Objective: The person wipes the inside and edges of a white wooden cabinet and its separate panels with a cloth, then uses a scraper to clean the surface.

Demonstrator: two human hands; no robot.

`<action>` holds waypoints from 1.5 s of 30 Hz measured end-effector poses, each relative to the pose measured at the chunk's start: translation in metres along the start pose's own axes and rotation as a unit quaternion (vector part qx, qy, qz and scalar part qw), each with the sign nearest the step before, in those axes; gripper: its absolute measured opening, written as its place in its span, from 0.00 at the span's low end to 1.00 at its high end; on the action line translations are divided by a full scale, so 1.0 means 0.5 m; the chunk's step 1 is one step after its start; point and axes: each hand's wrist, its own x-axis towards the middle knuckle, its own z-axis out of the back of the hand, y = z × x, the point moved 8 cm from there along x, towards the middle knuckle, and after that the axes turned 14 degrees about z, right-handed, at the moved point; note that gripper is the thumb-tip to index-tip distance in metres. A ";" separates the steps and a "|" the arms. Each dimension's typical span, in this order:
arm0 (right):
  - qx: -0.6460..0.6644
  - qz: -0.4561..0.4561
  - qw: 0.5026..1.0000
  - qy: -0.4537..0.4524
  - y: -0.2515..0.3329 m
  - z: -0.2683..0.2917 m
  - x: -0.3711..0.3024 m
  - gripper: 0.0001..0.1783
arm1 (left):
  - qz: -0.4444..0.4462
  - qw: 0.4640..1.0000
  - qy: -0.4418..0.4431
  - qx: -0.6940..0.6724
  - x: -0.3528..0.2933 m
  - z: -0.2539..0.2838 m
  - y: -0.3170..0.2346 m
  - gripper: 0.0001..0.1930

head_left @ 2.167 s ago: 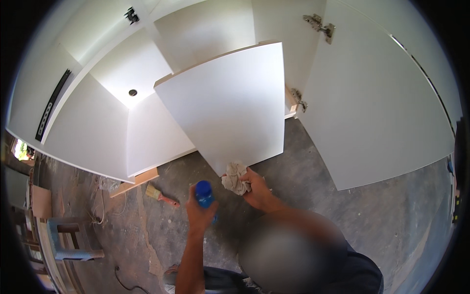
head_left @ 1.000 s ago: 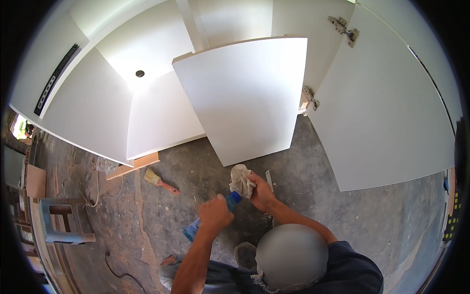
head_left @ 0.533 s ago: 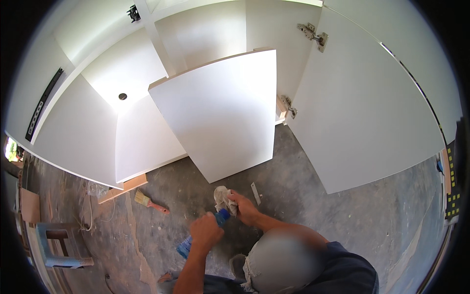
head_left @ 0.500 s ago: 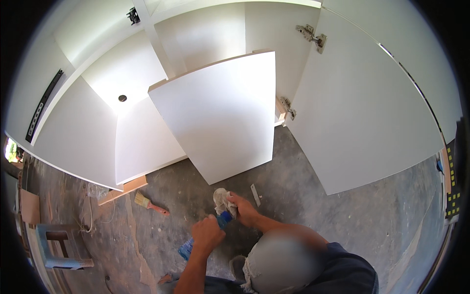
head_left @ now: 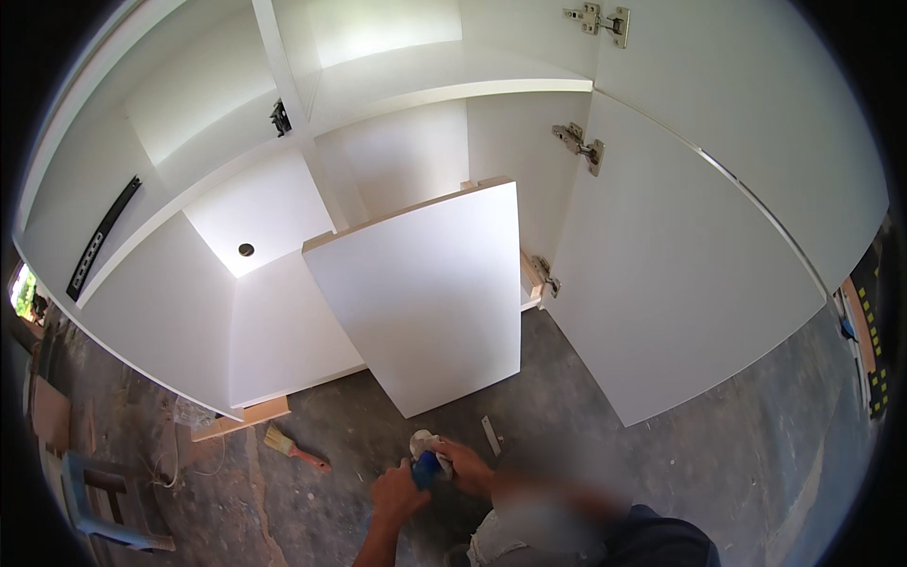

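Note:
My left hand (head_left: 397,491) is closed around a blue plastic bottle (head_left: 426,468), whose upper end shows above the fist. Most of its body is hidden behind the hand and forearm. Close by on the right, my right hand (head_left: 465,465) grips a crumpled off-white rag (head_left: 421,441) against the bottle's top end. Both hands are low over the concrete floor, just in front of a loose white panel (head_left: 430,302) that leans against the cabinet.
Behind the panel stands a white cabinet (head_left: 283,312) with a hinged door (head_left: 690,274) swung out to the right. A paintbrush (head_left: 296,448) and a small flat metal strip (head_left: 492,435) lie on the floor. A blue stool (head_left: 109,501) stands at left.
The view has tilted up, so the cabinet and panel sit lower in the picture and an upper shelf shows. Both hands keep their hold on the bottle and rag.

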 end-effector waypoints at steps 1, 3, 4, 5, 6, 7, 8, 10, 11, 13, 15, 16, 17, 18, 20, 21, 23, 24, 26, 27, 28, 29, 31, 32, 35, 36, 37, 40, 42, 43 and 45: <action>0.038 0.014 0.999 0.010 -0.001 -0.002 0.006 0.23 | -0.024 0.999 -0.022 -0.043 0.004 0.007 0.002 0.27; 0.073 0.031 0.997 0.026 0.018 -0.015 0.014 0.23 | -0.048 0.994 -0.052 -0.087 0.017 0.007 0.015 0.28; 0.100 0.008 0.995 0.018 0.019 -0.027 0.013 0.23 | -0.065 0.986 -0.065 -0.139 0.023 0.008 0.026 0.27; 0.128 -0.015 0.992 0.008 0.020 -0.036 0.012 0.23 | -0.084 0.975 -0.078 -0.190 0.025 0.017 0.034 0.26; 0.127 -0.013 0.992 0.016 0.027 -0.037 0.018 0.23 | -0.083 0.975 -0.086 -0.189 0.032 0.023 0.043 0.26; 0.168 0.000 0.985 0.045 0.043 -0.039 0.021 0.23 | -0.076 0.976 -0.056 -0.197 0.042 0.018 0.051 0.25; 0.210 0.011 0.975 0.073 0.060 -0.038 0.024 0.24 | -0.069 0.976 -0.025 -0.203 0.049 0.014 0.059 0.24; 0.252 0.067 0.965 0.033 0.134 -0.010 0.021 0.25 | -0.094 0.972 -0.014 -0.216 0.042 0.029 0.076 0.26; 0.248 0.111 0.962 -0.015 0.192 -0.001 0.012 0.26 | -0.118 0.967 0.005 -0.227 0.036 0.032 0.086 0.27; 0.261 0.222 0.938 0.052 0.289 0.043 0.027 0.26 | -0.141 0.952 0.016 -0.270 0.038 0.025 0.132 0.29; 0.264 0.309 0.913 -0.038 0.383 0.114 0.031 0.26 | -0.163 0.935 0.030 -0.315 0.028 0.029 0.156 0.31; 0.245 0.372 0.895 -0.040 0.432 0.169 0.036 0.25 | -0.144 0.934 0.063 -0.321 0.025 0.024 0.158 0.32; 0.222 0.435 0.871 -0.043 0.482 0.215 0.037 0.25 | -0.129 0.931 0.097 -0.328 0.024 0.021 0.154 0.33; 0.231 0.461 0.853 -0.086 0.517 0.234 0.041 0.24 | -0.127 0.931 0.091 -0.329 0.022 0.031 0.157 0.33; 0.240 0.483 0.833 -0.124 0.573 0.261 0.064 0.23 | -0.100 0.954 0.146 -0.243 0.014 0.023 0.161 0.45; 0.210 0.497 0.835 -0.106 0.602 0.274 0.084 0.23 | -0.100 0.954 0.144 -0.245 0.011 0.039 0.155 0.45; 0.180 0.501 0.844 -0.070 0.643 0.263 0.124 0.25 | -0.116 0.960 0.138 -0.214 -0.001 0.089 0.131 0.45; 0.178 0.501 0.844 -0.068 0.664 0.259 0.137 0.25 | -0.078 0.954 0.087 -0.275 -0.010 0.151 0.112 0.42; 0.100 0.493 0.864 -0.029 0.687 0.201 0.176 0.30 | -0.027 0.918 -0.044 -0.394 -0.029 0.314 0.089 0.37; 0.139 0.480 0.864 -0.061 0.685 0.216 0.212 0.32 | -0.049 0.906 -0.147 -0.394 -0.014 0.387 0.072 0.36; 0.138 0.479 0.865 -0.058 0.682 0.219 0.233 0.32 | -0.063 0.887 -0.249 -0.383 0.001 0.451 0.058 0.34; 0.153 0.452 0.873 -0.097 0.672 0.239 0.252 0.33 | -0.082 0.859 -0.301 -0.407 0.014 0.508 0.019 0.34; 0.172 0.419 0.883 -0.126 0.652 0.244 0.268 0.33 | -0.094 0.791 -0.299 -0.525 0.096 0.565 -0.001 0.39; 0.152 0.447 0.878 -0.086 0.662 0.238 0.258 0.31 | -0.078 0.784 -0.277 -0.550 0.127 0.582 -0.029 0.41; 0.131 0.488 0.862 -0.041 0.664 0.229 0.231 0.29 | -0.080 0.752 -0.217 -0.617 0.174 0.598 -0.083 0.35; 0.129 0.502 0.854 -0.044 0.662 0.227 0.224 0.28 | -0.103 0.749 -0.194 -0.625 0.184 0.597 -0.092 0.32; 0.141 0.513 0.846 -0.034 0.655 0.224 0.215 0.28 | -0.075 0.774 -0.281 -0.563 0.174 0.599 -0.082 0.26; 0.165 0.512 0.841 -0.051 0.626 0.191 0.151 0.28 | -0.105 0.756 -0.291 -0.577 0.124 0.584 -0.061 0.23; 0.162 0.515 0.841 -0.032 0.607 0.159 0.126 0.29 | -0.154 0.740 -0.281 -0.592 0.083 0.587 -0.035 0.22; 0.158 0.519 0.840 -0.016 0.593 0.147 0.122 0.29 | -0.159 0.732 -0.276 -0.602 0.073 0.588 -0.016 0.22; 0.170 0.510 0.843 -0.011 0.549 0.140 0.131 0.31 | -0.160 0.725 -0.264 -0.616 0.031 0.596 0.011 0.21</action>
